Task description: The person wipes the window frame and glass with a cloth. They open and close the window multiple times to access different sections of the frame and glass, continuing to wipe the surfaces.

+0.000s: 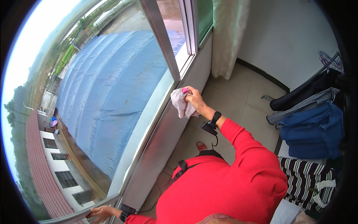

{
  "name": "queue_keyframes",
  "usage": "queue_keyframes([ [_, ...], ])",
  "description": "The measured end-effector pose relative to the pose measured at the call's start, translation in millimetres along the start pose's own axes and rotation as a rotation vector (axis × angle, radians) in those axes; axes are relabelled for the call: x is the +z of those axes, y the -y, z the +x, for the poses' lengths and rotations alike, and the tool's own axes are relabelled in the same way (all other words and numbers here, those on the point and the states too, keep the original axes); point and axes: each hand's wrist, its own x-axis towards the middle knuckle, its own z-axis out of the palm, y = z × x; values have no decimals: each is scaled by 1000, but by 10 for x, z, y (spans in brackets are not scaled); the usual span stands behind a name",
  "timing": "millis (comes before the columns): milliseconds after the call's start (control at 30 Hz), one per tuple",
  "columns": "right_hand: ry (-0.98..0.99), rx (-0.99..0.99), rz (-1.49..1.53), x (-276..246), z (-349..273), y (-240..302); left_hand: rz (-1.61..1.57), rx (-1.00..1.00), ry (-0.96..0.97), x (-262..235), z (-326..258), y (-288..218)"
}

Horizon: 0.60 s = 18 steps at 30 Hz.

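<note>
Pale floor tiles run along the wall under a large sliding window, which fills the left of the view and looks out over a blue domed roof and a red-tiled building far below. A cream curtain hangs at the far end of the frame.

The right hand is clenched around a bunched grey-pink cloth, pressing it to the lower edge of the window frame by the upright bar. The left hand rests on the near corner of the frame at the bottom of the view, fingers curled over the rail. Both wrists wear dark bands.

Judging from where the cloth sits, the wiping looks to be partway along the sill; whether the glass is already clean cannot be told.

To the right, blue and dark clothes hang folded over a rack, with a striped fabric nearer.
</note>
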Motion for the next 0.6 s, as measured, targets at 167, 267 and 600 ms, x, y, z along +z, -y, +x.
queue_keyframes([
  [167, 26, -36, -20, -172, 165, 126, 91, -185, 458, -39, 91, 276],
  [267, 60, 10, -58, -338, 319, 159, 92, -366, 583, 28, 159, 454],
  [600, 163, 18, -92, -272, 596, 244, 260, -349, 539, 941, 109, 1886],
])
